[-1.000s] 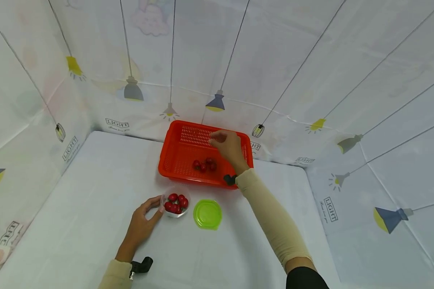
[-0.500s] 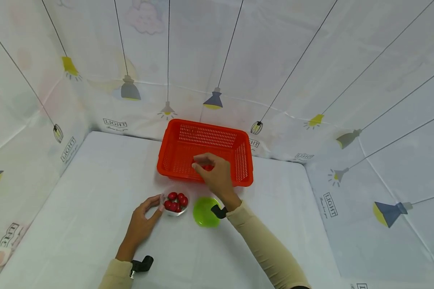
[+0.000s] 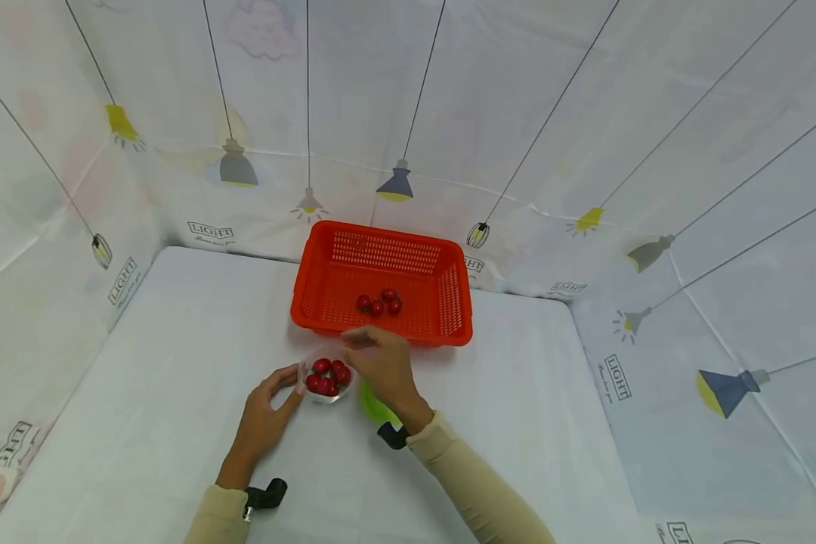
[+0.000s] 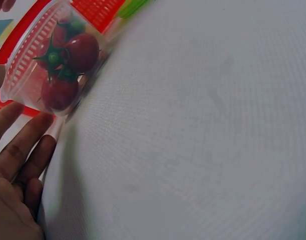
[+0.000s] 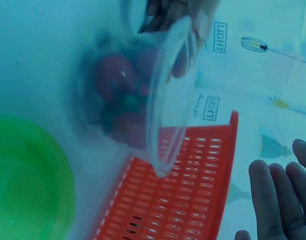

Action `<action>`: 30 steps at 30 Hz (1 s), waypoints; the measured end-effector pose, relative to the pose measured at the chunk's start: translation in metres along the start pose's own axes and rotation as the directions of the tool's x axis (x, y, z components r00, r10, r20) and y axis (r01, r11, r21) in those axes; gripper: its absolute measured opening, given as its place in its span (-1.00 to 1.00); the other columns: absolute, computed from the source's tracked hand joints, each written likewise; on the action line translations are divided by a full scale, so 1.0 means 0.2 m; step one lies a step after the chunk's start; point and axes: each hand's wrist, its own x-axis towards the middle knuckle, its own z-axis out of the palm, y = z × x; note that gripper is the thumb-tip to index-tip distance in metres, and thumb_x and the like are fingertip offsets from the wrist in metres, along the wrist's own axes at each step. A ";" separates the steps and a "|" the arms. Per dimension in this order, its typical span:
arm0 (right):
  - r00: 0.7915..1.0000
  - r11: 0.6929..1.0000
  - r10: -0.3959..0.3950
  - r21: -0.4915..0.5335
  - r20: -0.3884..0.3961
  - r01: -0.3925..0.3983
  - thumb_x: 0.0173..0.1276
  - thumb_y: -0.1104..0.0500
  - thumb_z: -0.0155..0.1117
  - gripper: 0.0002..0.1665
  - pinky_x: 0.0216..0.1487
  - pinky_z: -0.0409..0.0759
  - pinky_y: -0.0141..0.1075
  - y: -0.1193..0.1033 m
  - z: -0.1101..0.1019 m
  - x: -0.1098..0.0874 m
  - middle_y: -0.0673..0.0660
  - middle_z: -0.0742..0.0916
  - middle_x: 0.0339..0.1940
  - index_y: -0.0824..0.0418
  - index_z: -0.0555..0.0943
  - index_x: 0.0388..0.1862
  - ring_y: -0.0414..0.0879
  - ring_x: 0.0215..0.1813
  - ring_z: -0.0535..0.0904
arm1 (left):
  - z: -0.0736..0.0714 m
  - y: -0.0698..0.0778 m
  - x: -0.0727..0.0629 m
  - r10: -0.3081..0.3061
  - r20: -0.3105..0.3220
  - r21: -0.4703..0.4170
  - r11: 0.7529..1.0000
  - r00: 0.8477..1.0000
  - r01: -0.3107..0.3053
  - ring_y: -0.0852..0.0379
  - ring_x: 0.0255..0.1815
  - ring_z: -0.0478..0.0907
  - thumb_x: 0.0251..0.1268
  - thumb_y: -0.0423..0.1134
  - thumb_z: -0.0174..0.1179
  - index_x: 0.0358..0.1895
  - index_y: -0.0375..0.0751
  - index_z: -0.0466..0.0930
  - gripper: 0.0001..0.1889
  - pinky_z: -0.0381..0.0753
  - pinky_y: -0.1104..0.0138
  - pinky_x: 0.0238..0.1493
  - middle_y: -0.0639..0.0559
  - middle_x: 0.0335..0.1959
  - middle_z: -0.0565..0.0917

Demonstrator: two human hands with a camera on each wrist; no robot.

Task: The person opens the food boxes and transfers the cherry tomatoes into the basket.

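My left hand (image 3: 261,415) grips a small clear plastic tub (image 4: 23,89) by its side, thumb and fingers around the wall. Several red cherry tomatoes (image 3: 325,385) fill the tub; green stems show on them in the left wrist view. My right hand (image 3: 387,374) hovers just right of the tub, fingertips near its rim and fingers bent toward the thumb. In the right wrist view its fingers (image 5: 265,200) lie side by side, and no tomato shows there. A green round lid (image 3: 375,408) lies on the table, partly hidden under the right hand.
Behind the tub stands a red plastic basket (image 3: 421,287) with slotted walls. Several more tomatoes (image 3: 377,307) lie on its floor. A white cloth (image 3: 197,325) covers the table, and printed white sheets (image 3: 544,91) wall it in at the back and sides.
My right hand has come from over the basket toward me and left, down to the tub's right side, now covering part of the lid. The left hand has stayed at the tub.
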 end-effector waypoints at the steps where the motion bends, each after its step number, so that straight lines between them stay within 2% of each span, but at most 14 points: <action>1: 1.000 1.000 0.003 -0.010 0.005 -0.003 0.41 0.17 0.51 -0.73 0.03 0.79 -0.07 0.01 0.01 -0.01 0.06 0.88 -0.05 0.15 0.80 0.05 -0.10 -0.04 0.80 | 0.00 0.00 0.00 -0.004 -0.001 -0.001 1.000 1.000 0.004 -0.12 0.54 0.47 0.59 0.06 0.23 0.49 0.00 0.50 -0.47 0.19 -0.26 0.61 -0.08 0.35 0.69; 5: 0.999 0.999 0.016 -0.046 0.033 -0.015 0.41 0.16 0.52 -0.72 0.12 0.75 0.07 0.03 0.05 -0.04 0.07 0.88 0.00 0.10 0.79 0.08 -0.07 0.00 0.81 | 0.00 0.00 0.00 -0.019 -0.001 -0.003 1.000 1.000 0.019 -0.11 0.54 0.46 0.58 0.05 0.24 0.49 0.02 0.51 -0.48 0.19 -0.27 0.61 -0.06 0.35 0.69; 9: 0.997 0.997 0.049 -0.059 0.068 -0.045 0.39 0.13 0.54 -0.68 0.13 0.74 0.09 0.05 0.09 -0.07 0.10 0.88 0.02 0.12 0.79 0.10 0.02 0.01 0.83 | 0.00 0.01 0.00 -0.022 0.001 -0.004 1.000 1.000 0.022 -0.11 0.54 0.47 0.58 0.02 0.25 0.49 0.03 0.50 -0.49 0.20 -0.29 0.60 -0.05 0.34 0.69; 19: 0.982 0.989 0.113 -0.112 0.154 -0.097 0.37 0.17 0.56 -0.57 0.17 0.74 -0.01 0.08 0.16 -0.11 0.15 0.86 0.10 0.19 0.74 0.19 0.09 0.12 0.80 | 0.00 0.02 0.00 -0.006 -0.007 -0.004 1.000 1.000 0.006 -0.12 0.52 0.48 0.58 -0.02 0.26 0.48 0.01 0.52 -0.50 0.22 -0.29 0.58 -0.07 0.33 0.71; 30: 0.963 0.988 0.130 -0.114 0.237 -0.106 0.37 0.20 0.56 -0.58 0.18 0.75 -0.10 0.07 0.21 -0.09 0.12 0.85 0.11 0.17 0.74 0.19 0.01 0.10 0.79 | 0.00 0.02 0.00 -0.010 -0.013 0.001 1.000 1.000 0.010 -0.15 0.52 0.47 0.59 0.01 0.24 0.48 -0.01 0.52 -0.49 0.21 -0.28 0.58 -0.10 0.32 0.71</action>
